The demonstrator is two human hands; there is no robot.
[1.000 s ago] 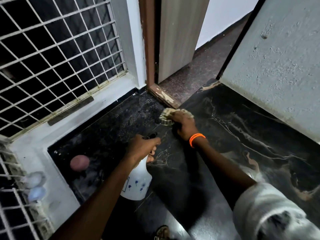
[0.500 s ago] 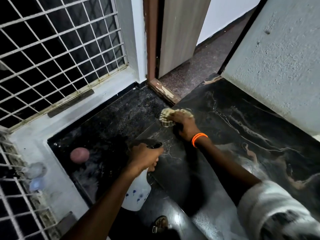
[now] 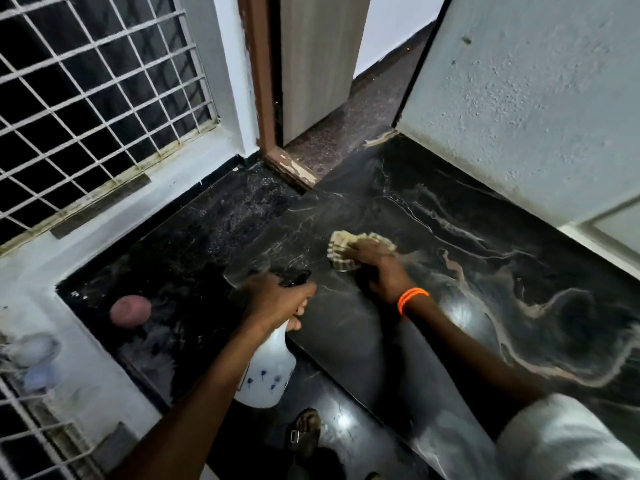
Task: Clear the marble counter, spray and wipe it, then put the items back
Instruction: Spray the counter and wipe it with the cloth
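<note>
With my right hand [image 3: 375,268] pressing the cloth [image 3: 343,249] on the wet marble desk [image 3: 485,271], I judge my left hand's [image 3: 273,299] grip, closed round the spray bottle [image 3: 266,372] hanging off the edge, could slip.

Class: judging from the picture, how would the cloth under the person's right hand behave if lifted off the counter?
The cloth is bunched and crumpled under the right hand, so it would probably hang limp. It looks small and thin, likely light, though perhaps damp from wiping.
</note>
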